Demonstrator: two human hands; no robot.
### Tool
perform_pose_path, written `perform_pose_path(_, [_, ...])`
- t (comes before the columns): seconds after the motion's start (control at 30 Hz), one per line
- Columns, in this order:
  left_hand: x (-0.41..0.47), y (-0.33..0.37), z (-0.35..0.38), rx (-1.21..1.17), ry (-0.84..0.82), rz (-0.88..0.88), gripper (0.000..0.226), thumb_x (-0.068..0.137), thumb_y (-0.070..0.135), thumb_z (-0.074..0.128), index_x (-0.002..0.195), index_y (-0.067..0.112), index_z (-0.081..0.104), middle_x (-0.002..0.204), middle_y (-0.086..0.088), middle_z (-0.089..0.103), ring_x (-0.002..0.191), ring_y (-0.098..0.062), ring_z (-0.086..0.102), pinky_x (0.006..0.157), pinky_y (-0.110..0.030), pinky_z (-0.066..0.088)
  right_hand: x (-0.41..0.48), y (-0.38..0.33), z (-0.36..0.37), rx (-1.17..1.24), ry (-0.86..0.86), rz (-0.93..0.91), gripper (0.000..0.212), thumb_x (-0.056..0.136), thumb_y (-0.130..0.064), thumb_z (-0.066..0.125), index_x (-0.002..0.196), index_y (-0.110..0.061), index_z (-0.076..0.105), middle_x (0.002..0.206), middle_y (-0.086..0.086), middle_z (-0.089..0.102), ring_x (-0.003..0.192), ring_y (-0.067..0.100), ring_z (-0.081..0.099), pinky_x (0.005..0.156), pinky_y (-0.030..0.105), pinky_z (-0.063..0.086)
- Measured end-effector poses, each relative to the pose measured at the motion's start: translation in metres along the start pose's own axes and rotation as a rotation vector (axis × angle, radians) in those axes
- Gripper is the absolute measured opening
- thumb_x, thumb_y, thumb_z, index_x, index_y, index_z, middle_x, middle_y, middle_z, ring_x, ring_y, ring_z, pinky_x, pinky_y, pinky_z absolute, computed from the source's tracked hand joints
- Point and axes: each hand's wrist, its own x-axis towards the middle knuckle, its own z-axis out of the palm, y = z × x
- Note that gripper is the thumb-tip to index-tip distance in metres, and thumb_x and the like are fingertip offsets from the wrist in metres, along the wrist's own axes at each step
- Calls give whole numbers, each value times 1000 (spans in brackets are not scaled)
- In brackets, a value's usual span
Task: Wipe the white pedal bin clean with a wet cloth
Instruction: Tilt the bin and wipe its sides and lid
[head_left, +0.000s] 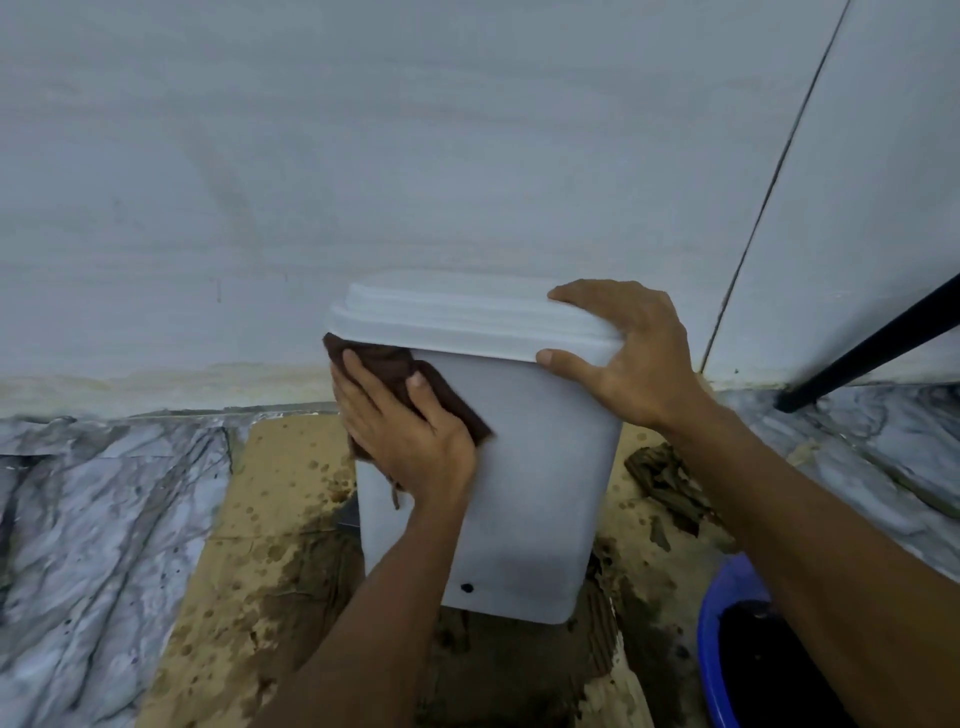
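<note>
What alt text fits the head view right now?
The left hand presses a brown cloth against the upper side of the white pedal bin; the right hand holds its closed lid. The bin stands on wet cardboard beside a blue basin.

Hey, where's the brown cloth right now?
In the head view, the brown cloth is pressed flat under the left hand against the upper left corner of the white bin, just below the lid that the right hand grips.

Matt white plastic bin (540, 483); dark brown cloth (400, 374); damp, stained cardboard (270, 519); glossy blue plastic basin (714, 623); marble-patterned floor (93, 519).
</note>
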Motion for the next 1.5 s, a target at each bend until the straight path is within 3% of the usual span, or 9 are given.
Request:
perform_pose_path(0.13, [21, 13, -21, -255, 55, -216, 44, 110, 19, 37, 152, 8, 44, 147, -12, 55, 136, -26, 52, 113, -34, 41, -9, -8, -3, -46, 0, -11, 58, 71, -59, 75, 120, -30, 69, 128, -11, 66, 123, 10, 56, 111, 38, 34])
perform_pose_path(0.3, [47, 32, -62, -525, 289, -656, 34, 111, 28, 37, 118, 13, 67, 103, 2, 66, 88, -12, 64, 72, -18, 53, -22, -18, -8, -83, -27, -35, 60, 72, -61, 73, 123, -32, 67, 130, -11, 63, 125, 10, 53, 110, 32, 29])
perform_pose_path(0.53, [54, 61, -97, 63, -502, 274, 33, 110, 25, 39, 129, 16, 63, 129, -8, 65, 124, -30, 56, 109, -47, 40, -49, -44, -18, -165, -39, -118, 61, 72, -56, 76, 123, -22, 68, 127, -4, 65, 122, 21, 58, 105, 49, 38])
perform_pose_path(0.63, [66, 74, -110, 205, -773, 620, 28, 108, 20, 42, 120, 25, 67, 120, 4, 68, 115, -20, 58, 106, -45, 39, -64, -58, -27, -235, -71, -151, 66, 70, -57, 77, 124, -20, 67, 128, 0, 65, 121, 25, 59, 103, 50, 40])
perform_pose_path(0.73, [73, 78, -111, 397, -1007, 615, 39, 109, 37, 34, 140, 31, 56, 146, 7, 56, 137, -16, 46, 115, -38, 31, -79, -73, -33, -285, -138, -152, 72, 68, -61, 76, 127, -21, 66, 130, 1, 63, 123, 26, 56, 105, 49, 38])
perform_pose_path(0.8, [76, 76, -108, 575, -1143, 538, 58, 108, 52, 25, 159, 27, 34, 168, 4, 27, 155, -16, 20, 126, -40, 15, -85, -82, -36, -325, -202, -152, 75, 68, -64, 72, 130, -24, 63, 132, 0, 59, 126, 25, 52, 106, 48, 34])
perform_pose_path(0.93, [83, 74, -98, 655, -1183, 490, 71, 104, 64, 19, 164, 27, 14, 172, 3, 5, 159, -16, 2, 127, -39, 2, -89, -95, -35, -343, -325, -157, 85, 68, -68, 69, 141, -28, 53, 144, 0, 48, 140, 25, 36, 115, 48, 21])
perform_pose_path(1.23, [101, 80, -60, 667, -1190, 442, 72, 102, 65, 25, 162, 26, 23, 170, 1, 21, 157, -19, 15, 126, -42, 10, -84, -80, -26, -349, -346, -165, 93, 73, -61, 73, 152, -26, 38, 159, 2, 35, 151, 24, 22, 124, 54, 9])
perform_pose_path(1.5, [114, 84, -39, 651, -1209, 363, 64, 98, 69, 34, 149, 31, 45, 144, 0, 56, 129, -25, 50, 109, -47, 38, -84, -73, -15, -323, -182, -271, 76, 71, -51, 79, 137, -18, 58, 141, 8, 57, 135, 30, 49, 114, 58, 33])
